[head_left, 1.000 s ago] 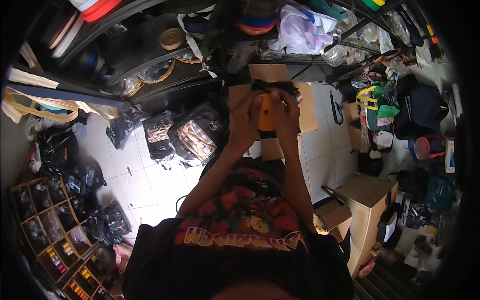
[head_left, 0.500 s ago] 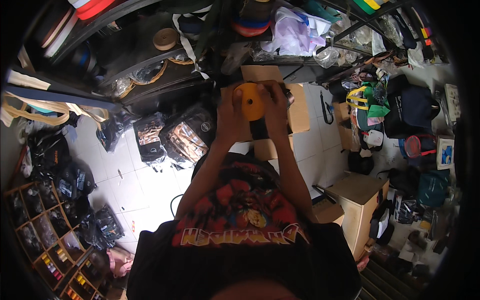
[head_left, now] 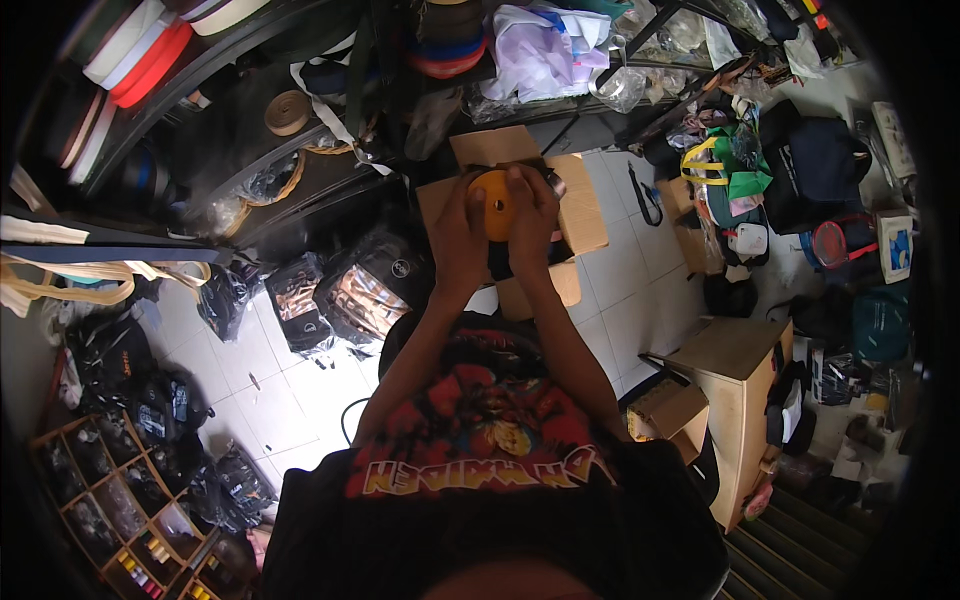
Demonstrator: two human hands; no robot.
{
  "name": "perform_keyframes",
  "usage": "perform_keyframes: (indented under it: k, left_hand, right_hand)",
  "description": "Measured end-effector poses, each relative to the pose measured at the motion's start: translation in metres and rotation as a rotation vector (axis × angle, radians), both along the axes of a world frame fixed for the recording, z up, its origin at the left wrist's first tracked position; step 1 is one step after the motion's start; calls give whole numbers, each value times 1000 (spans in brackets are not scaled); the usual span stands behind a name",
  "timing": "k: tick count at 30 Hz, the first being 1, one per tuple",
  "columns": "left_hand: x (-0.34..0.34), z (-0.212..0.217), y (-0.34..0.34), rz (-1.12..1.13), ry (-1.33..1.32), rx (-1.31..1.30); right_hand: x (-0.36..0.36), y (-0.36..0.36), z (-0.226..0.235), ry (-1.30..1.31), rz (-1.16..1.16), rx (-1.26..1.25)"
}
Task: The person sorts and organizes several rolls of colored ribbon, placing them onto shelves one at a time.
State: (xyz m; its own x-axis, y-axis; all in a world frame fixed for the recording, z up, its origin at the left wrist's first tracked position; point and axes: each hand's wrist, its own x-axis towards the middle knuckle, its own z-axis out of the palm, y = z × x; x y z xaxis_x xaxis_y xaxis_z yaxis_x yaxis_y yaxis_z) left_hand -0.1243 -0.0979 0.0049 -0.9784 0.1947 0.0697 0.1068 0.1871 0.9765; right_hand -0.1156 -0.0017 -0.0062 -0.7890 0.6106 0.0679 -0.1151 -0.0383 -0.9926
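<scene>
In front of my chest, both hands hold a round orange roll (head_left: 487, 222) with a small dark hole in its middle. My left hand (head_left: 456, 228) grips its left side, fingers closed along the edge. On the opposite side, my right hand (head_left: 532, 222) is closed round the roll, with its thumb near the top rim. What the roll is made of cannot be made out. An open cardboard box (head_left: 585, 205) lies beneath the hands, flaps spread outward. Dark contents show in part, but hands and roll hide most of the inside.
Shelves ahead carry a tan strap roll (head_left: 289, 113), other webbing rolls and a pale plastic bag (head_left: 540, 55). Plastic-wrapped packages (head_left: 365, 290) lie on the tiled floor to the left. At right are a wooden cabinet (head_left: 725, 350) and piled bags; a compartment rack (head_left: 125, 490) stands lower left.
The view has turned slightly, so the shelves sit farther left. Both hands keep hold of the orange roll, and more of the open box's flaps shows around them.
</scene>
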Motion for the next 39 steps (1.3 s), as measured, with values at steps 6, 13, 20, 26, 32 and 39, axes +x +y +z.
perform_keyframes:
  k: [6, 13, 20, 26, 32, 39]
  left_hand:
    - [4, 0, 6, 2, 21, 19]
    - [15, -24, 19, 168, 92, 141]
    - [21, -30, 20, 241, 162, 205]
    - [-4, -32, -16, 480, -138, 210]
    - [-21, -65, -57, 469, -106, 291]
    - [-32, -69, -68, 612, 99, 341]
  right_hand:
    - [4, 1, 8, -57, -50, 7]
    - [3, -11, 13, 6, -113, -33]
    - [-3, -16, -9, 52, -164, -21]
    - [5, -8, -35, -85, 307, 113]
    - [-1, -23, -45, -201, 471, -159]
    - [-22, -75, -36, -140, 486, -252]
